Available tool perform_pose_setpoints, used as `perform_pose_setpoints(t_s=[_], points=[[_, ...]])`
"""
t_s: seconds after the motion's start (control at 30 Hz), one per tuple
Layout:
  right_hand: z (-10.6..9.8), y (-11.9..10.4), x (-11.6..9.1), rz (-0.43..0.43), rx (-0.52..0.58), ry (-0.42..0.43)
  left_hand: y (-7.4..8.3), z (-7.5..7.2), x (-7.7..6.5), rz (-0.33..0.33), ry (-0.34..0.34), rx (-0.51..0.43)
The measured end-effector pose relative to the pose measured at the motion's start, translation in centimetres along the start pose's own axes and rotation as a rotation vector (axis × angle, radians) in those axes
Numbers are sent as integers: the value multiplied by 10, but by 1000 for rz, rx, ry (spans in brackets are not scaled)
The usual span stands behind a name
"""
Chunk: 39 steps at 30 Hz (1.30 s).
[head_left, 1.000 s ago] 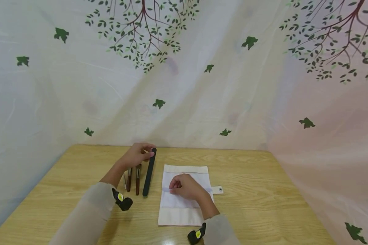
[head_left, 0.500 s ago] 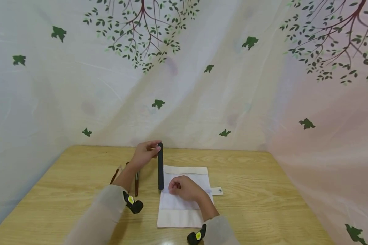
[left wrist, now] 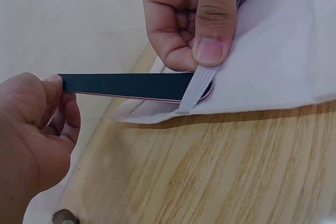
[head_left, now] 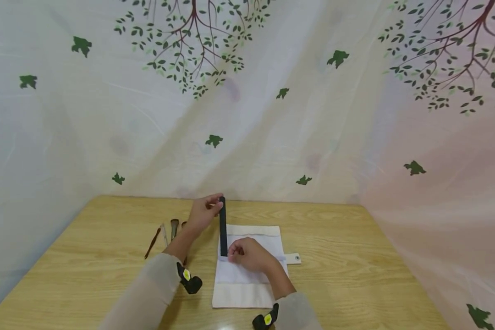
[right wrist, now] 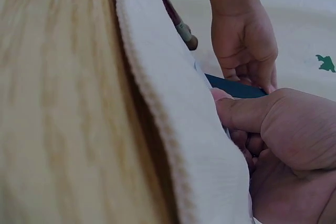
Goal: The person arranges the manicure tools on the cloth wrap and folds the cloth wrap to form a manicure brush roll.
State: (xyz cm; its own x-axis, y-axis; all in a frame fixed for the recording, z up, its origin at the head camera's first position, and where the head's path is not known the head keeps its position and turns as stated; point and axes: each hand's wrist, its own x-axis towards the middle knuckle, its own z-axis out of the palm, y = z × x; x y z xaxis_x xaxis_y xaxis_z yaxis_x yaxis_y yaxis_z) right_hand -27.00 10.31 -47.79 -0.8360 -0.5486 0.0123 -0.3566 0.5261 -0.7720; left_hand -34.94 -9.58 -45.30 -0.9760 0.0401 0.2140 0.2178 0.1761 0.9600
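Observation:
A long black nail file (head_left: 223,227) with rounded ends is pinched at its far end by my left hand (head_left: 202,214). Its near end passes under a white elastic band (left wrist: 197,90) on an unfolded white cloth pouch (head_left: 239,295), at the pouch's left side. In the left wrist view the tip of the file (left wrist: 126,85) shows just beyond the band. My right hand (head_left: 251,253), over the middle of the pouch, pinches the band between thumb and curled fingers and lifts it off the cloth. The right wrist view shows the file partly hidden behind this hand.
Left of the pouch lie a brush (head_left: 174,224), a thin brown-handled tool (head_left: 152,243) and a slim pale tool (head_left: 164,234). Another brush is mostly hidden by my left arm. A snap strap (head_left: 294,258) sticks out at the pouch's right. A printed curtain (head_left: 247,151) hangs behind the table.
My left hand has carried the nail file rightward from beside the brushes to the pouch, and its near end has gone under the elastic band. My right hand has stayed in place.

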Motion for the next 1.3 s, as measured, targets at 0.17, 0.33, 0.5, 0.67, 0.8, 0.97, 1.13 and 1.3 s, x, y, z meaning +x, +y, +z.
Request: perform_pose_setpoints(t_s=[0.17, 0.33, 0.5, 0.67, 0.8, 0.97, 1.13, 1.3], points=[[1, 0, -2, -7, 1, 4, -3, 3, -3, -17, -36, 42], [2, 0, -2, -12, 1, 10, -6, 4, -4, -75, -40, -44], [2, 0, -3, 6, -2, 12, -10, 5, -5, -107, -79, -52], [2, 1, -2, 23, 0, 6, -14, 5, -6, -120, -106, 13], [2, 1, -1, 20, 1, 6, -16, 5, -7, -145, -121, 36], [1, 1, 0, 23, 6, 4, -17, 2, -9, -179, -150, 25], [1, 0, 1, 32, 20, -6, -19, 0, -8, -204, -179, -4], [1, -1, 1, 29, 21, -9, -21, -2, -8, -227, -205, -25]])
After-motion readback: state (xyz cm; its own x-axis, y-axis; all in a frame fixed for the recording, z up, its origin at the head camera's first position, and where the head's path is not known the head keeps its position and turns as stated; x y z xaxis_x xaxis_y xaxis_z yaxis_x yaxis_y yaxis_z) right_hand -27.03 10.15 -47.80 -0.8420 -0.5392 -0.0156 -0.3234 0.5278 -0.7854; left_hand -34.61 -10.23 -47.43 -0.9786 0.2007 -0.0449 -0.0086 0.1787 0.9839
